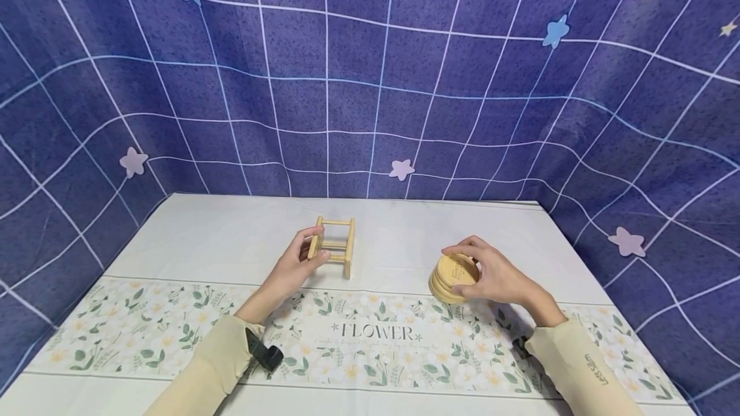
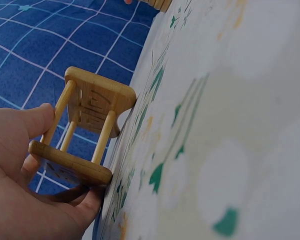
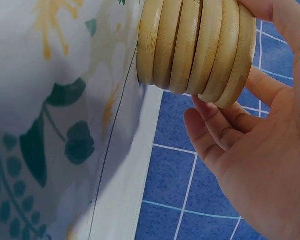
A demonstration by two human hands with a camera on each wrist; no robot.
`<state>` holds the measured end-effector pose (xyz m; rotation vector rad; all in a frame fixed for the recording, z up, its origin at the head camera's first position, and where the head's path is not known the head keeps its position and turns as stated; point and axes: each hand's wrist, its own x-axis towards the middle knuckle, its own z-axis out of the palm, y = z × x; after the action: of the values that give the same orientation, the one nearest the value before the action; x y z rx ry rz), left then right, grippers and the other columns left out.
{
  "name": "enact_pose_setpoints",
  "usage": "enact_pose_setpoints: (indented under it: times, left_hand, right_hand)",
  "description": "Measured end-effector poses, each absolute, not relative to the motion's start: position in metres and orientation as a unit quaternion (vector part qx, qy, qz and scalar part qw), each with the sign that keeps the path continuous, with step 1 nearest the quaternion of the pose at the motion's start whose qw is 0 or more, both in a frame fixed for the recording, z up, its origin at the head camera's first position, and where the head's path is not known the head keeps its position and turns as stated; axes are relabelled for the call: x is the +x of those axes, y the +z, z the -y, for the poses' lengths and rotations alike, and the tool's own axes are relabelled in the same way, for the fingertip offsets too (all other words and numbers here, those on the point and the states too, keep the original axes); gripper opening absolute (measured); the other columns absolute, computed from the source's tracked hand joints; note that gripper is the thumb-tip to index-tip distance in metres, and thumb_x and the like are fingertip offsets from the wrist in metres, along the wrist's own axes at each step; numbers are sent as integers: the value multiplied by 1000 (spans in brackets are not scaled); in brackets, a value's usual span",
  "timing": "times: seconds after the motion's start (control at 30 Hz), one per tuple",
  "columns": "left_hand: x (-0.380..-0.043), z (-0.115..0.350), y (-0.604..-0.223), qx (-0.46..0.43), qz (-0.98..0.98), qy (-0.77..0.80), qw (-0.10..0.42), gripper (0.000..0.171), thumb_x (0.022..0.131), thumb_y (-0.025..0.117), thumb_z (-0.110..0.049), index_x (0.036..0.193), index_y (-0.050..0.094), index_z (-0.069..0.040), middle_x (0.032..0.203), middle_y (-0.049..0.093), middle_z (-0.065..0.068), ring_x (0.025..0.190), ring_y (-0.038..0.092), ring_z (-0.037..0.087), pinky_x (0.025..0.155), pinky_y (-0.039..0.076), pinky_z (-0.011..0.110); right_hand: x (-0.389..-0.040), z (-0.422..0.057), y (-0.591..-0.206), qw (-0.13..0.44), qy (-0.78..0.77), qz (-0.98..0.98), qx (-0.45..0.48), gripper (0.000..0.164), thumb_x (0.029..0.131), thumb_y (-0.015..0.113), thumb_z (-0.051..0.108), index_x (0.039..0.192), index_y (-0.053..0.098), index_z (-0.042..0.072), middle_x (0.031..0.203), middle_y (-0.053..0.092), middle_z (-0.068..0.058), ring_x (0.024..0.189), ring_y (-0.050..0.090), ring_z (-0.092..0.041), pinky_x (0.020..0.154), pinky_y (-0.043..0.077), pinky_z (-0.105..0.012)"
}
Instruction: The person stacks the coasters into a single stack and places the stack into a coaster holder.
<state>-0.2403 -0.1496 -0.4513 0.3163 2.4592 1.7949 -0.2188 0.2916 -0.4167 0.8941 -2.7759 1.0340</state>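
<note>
A small wooden coaster holder (image 1: 350, 242), two end panels joined by round rods, stands on the table left of centre. My left hand (image 1: 291, 269) grips its near-left end, the thumb on the near side and fingers at the far side. In the left wrist view the thumb (image 2: 42, 120) lies by a rod (image 2: 59, 112) and other fingers are under the closer panel. To the right is a stack of round bamboo coasters (image 1: 440, 290). My right hand (image 1: 502, 275) holds the top coaster (image 1: 453, 267) by its edges; several coasters (image 3: 182, 47) show slightly offset in the right wrist view.
A white cloth with a floral band (image 1: 370, 364) and the word FLOWER covers the table. Behind and at both sides hangs a blue curtain (image 1: 352, 108) with a grid and stars. Table surface lies between the holder and the stack.
</note>
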Motion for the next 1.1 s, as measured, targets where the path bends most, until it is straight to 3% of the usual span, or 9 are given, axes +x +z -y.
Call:
enact_pose_setpoints:
  times: [0.13, 0.2, 0.37, 0.47, 0.63, 0.77, 0.9, 1.1]
  left_hand:
    - [-240, 150, -451, 103, -803, 586, 42, 65, 114, 67, -26, 170, 37, -14, 168, 44, 24, 148, 51, 38, 117, 45, 48]
    - [-240, 150, -450, 104, -803, 586, 43, 65, 114, 67, -26, 170, 37, -14, 168, 44, 24, 148, 51, 37, 117, 45, 47]
    - [-240, 150, -450, 106, -800, 589, 43, 66, 114, 67, -26, 171, 37, -14, 168, 43, 24, 148, 51, 37, 117, 45, 48]
    - [-240, 150, -449, 109, -797, 592, 44, 66, 114, 67, -27, 171, 36, -14, 169, 42, 25, 149, 51, 38, 118, 44, 50]
    - [-240, 149, -449, 110, -799, 589, 43, 66, 114, 67, -27, 171, 36, -14, 169, 42, 25, 149, 51, 39, 118, 44, 50]
    - [-240, 150, -450, 112, -800, 588, 40, 66, 114, 68, -27, 170, 37, -13, 168, 43, 25, 148, 51, 38, 112, 47, 39]
    - [-240, 151, -452, 113, -798, 591, 40, 65, 114, 67, -25, 170, 37, -12, 167, 43, 26, 146, 53, 38, 103, 49, 28]
    - [-240, 151, -452, 112, -798, 591, 39, 65, 113, 68, -26, 170, 37, -12, 167, 44, 26, 145, 53, 37, 101, 48, 24]
  right_hand:
    - [-218, -293, -416, 12, 342, 895, 285, 73, 84, 98, 25, 149, 69, 8, 137, 62, -13, 109, 56, -26, 74, 52, -31]
    - [-218, -294, -417, 10, 340, 896, 286, 77, 82, 100, 26, 150, 68, 9, 138, 63, -12, 113, 58, -27, 81, 54, -34]
    - [-217, -295, -420, 15, 338, 892, 298, 91, 75, 106, 27, 153, 65, 8, 139, 64, -12, 126, 62, -32, 106, 51, -58]
    - [-217, -296, -423, 18, 342, 888, 306, 95, 73, 107, 26, 155, 63, 9, 141, 65, -12, 128, 63, -35, 109, 48, -66]
    - [-215, -298, -428, 20, 342, 885, 315, 99, 73, 107, 26, 158, 60, 10, 145, 66, -12, 131, 63, -35, 111, 48, -69]
    - [-214, -300, -430, 27, 342, 884, 316, 98, 75, 107, 26, 159, 60, 10, 149, 66, -11, 135, 63, -34, 112, 50, -62]
    - [-214, -301, -431, 27, 342, 886, 311, 94, 76, 106, 26, 158, 61, 12, 153, 66, -10, 133, 64, -29, 108, 54, -45]
    - [-215, -302, -432, 25, 340, 889, 305, 89, 79, 105, 26, 156, 63, 9, 153, 67, -11, 128, 65, -24, 98, 55, -34]
